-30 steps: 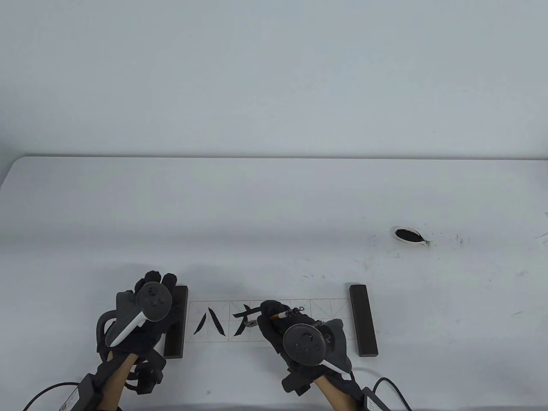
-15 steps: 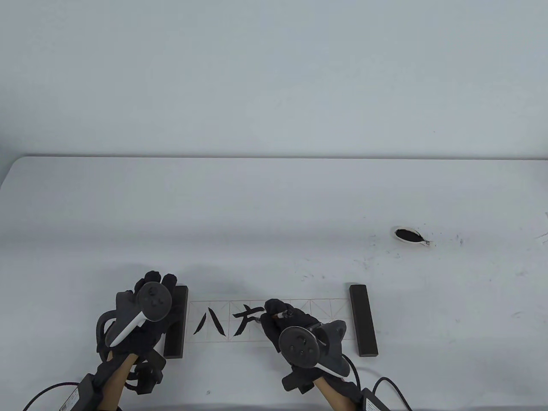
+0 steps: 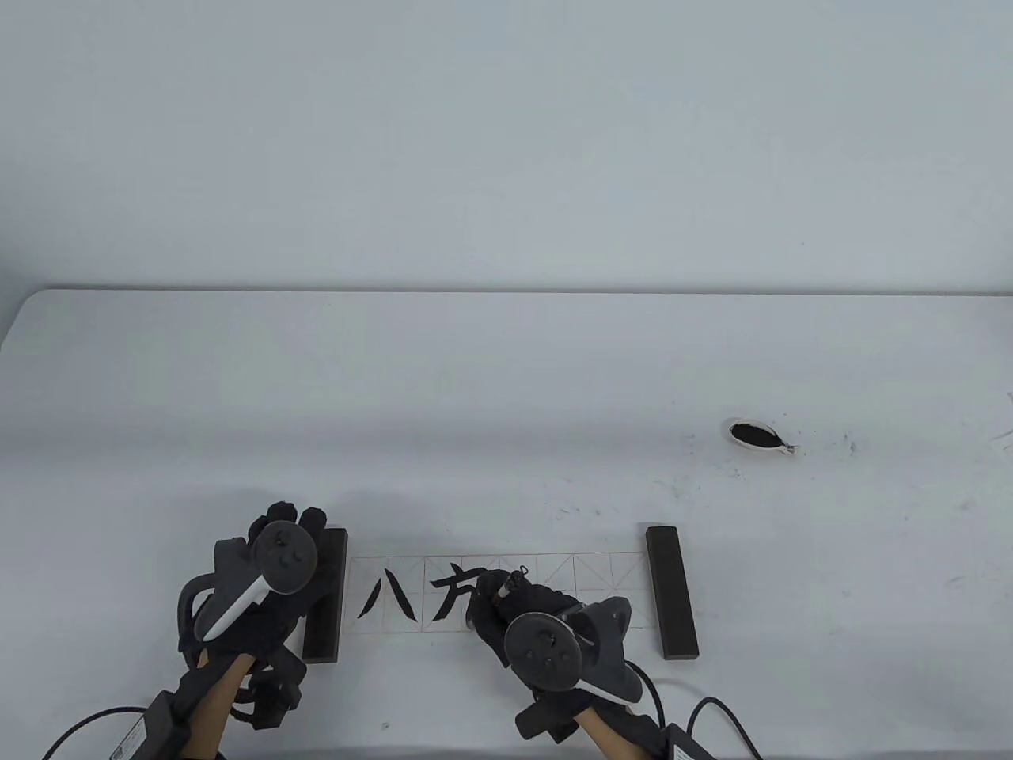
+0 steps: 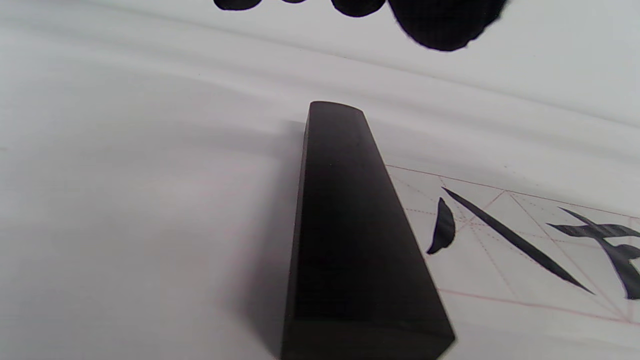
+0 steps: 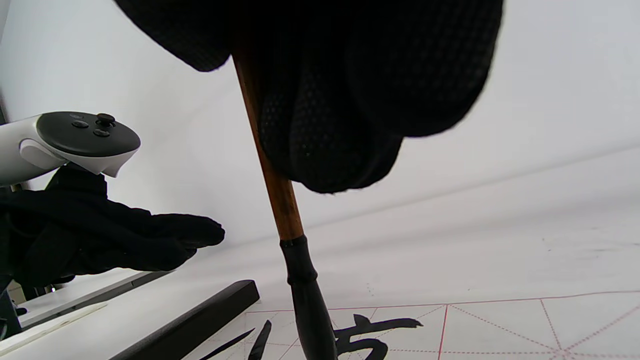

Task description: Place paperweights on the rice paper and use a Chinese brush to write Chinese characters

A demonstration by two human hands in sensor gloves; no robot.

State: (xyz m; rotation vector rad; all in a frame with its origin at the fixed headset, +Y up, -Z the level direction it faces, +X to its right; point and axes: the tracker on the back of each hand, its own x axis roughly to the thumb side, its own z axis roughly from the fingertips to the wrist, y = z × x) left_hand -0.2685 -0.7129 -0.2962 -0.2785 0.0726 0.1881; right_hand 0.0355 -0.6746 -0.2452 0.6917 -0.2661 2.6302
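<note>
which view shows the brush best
The right wrist view: the brush runs full length there, brown shaft gripped in the right hand, dark tip down at the rice paper. The table view shows only its top end poking out above that hand. The left wrist view does not show it.

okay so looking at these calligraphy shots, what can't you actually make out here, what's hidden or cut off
- Brush tip: cut off by the right wrist view's bottom edge; in the table view the right hand covers it, so contact with the rice paper is unclear.
- Second character: its right part is hidden by the right hand in the table view.
- Left hand: whether it presses the left paperweight is unclear; the tracker covers its fingers.
- Ink dish: too small for detail.
</note>
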